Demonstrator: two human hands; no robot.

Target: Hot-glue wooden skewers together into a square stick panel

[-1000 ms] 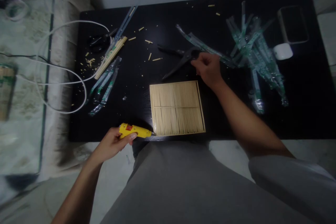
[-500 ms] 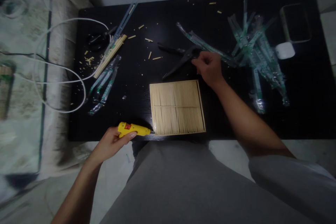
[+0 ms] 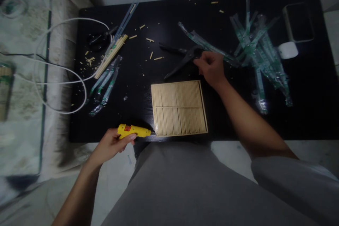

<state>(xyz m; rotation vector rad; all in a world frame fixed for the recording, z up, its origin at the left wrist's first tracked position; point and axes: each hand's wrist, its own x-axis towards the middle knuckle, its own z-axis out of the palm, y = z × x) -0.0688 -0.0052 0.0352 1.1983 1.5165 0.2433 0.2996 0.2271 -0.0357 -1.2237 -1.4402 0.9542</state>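
Note:
My left hand [image 3: 112, 144] is wrapped round a yellow hot glue gun [image 3: 135, 131]. Its nozzle points right, at the lower left corner of a rectangular panel of thin wooden sticks [image 3: 177, 109], which lies flat with a cross strip over its middle. Above the panel's upper right corner, my right hand [image 3: 210, 65] has its thumb and fingers pinched together. Anything in that pinch is hidden or too small to make out. Right beside these fingers lie black-handled pliers [image 3: 182, 60] with handles spread; whether the fingers touch them I cannot tell.
Crumpled plastic wrappers [image 3: 265, 53] lie at right, near a white case [image 3: 288, 50] and a clear phone case-like frame [image 3: 299, 40]. At left are bundled sticks [image 3: 112, 56], black scissors [image 3: 99, 40], more wrappers [image 3: 106, 84] and a looping white cable [image 3: 84, 91]. Stick offcuts [image 3: 150, 40] are scattered about.
The glue gun in my left hand has shifted very slightly to the left. My right hand and the stick panel stay practically where they were.

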